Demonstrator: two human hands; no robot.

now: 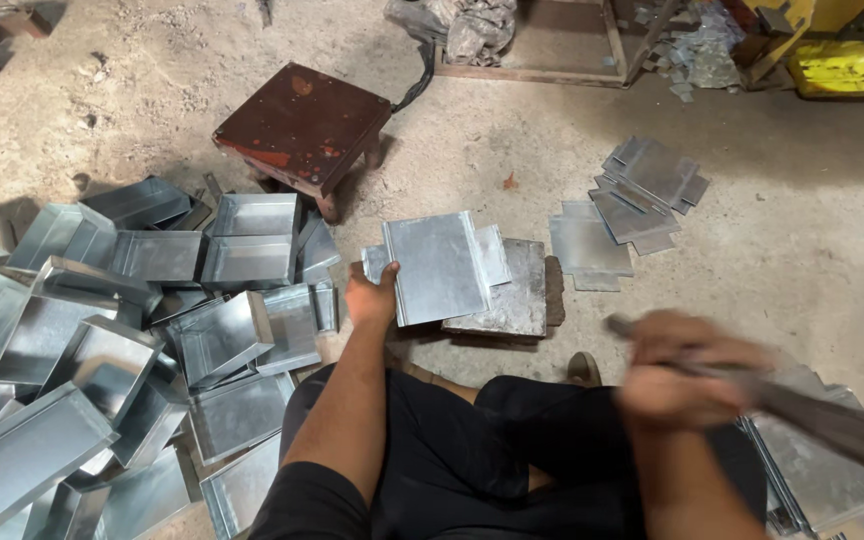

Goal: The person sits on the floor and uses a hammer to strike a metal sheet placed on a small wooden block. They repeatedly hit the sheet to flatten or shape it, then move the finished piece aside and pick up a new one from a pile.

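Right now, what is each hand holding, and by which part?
The left hand grips a flat metal sheet at its lower left edge. The right hand, blurred, holds a dark bar-like tool near one end.

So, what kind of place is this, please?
Probably a small sheet-metal workshop, with work done on the floor. Folded metal trays lie heaped on the dirt floor, flat cut sheets wait nearby, and the right hand holds a blurred dark tool.

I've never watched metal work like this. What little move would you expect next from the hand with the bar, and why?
Probably a downward strike. The left hand pins a flat metal sheet on the block, one folded edge showing, while the right hand holds a dark bar raised and motion-blurred beside it. Which edge gets hit I cannot tell.
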